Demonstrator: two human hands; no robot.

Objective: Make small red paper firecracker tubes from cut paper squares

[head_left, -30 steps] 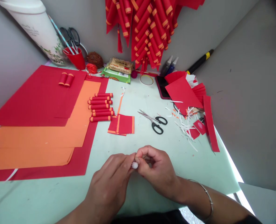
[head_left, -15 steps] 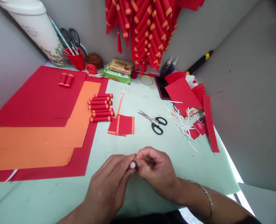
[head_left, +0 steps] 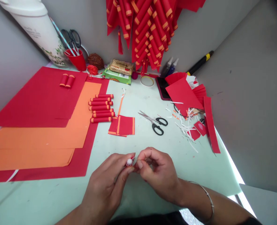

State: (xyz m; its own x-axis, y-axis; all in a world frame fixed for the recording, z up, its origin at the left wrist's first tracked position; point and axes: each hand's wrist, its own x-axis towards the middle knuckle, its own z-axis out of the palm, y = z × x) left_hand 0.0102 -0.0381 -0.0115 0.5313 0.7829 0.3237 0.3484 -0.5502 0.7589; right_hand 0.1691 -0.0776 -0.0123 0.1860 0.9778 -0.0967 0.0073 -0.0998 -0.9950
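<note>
My left hand (head_left: 110, 182) pinches a small red paper roll with a white fringed end (head_left: 129, 162) between thumb and fingers. Just to its right, my right hand (head_left: 156, 173) is closed in a pinch that touches the same roll; what lies inside its fingers is hidden. Both hands hover over the pale green table (head_left: 58, 197) near its front edge. Behind them lie red paper squares with orange edges (head_left: 122, 125) and a row of finished red rolls with orange bands (head_left: 101, 108).
Scissors (head_left: 155, 121) lie behind my right hand. Large red and orange sheets (head_left: 44, 125) cover the left. Red scraps and white trimmings (head_left: 190, 106) sit at right. A red cup (head_left: 77, 59), a tape ring (head_left: 147, 80) and hanging red firecracker decorations (head_left: 145, 28) stand at the back.
The white fringed end of the roll has shifted slightly left and up into my left fingertips, and the left thumb now shows under it. The right hand stays almost still.
</note>
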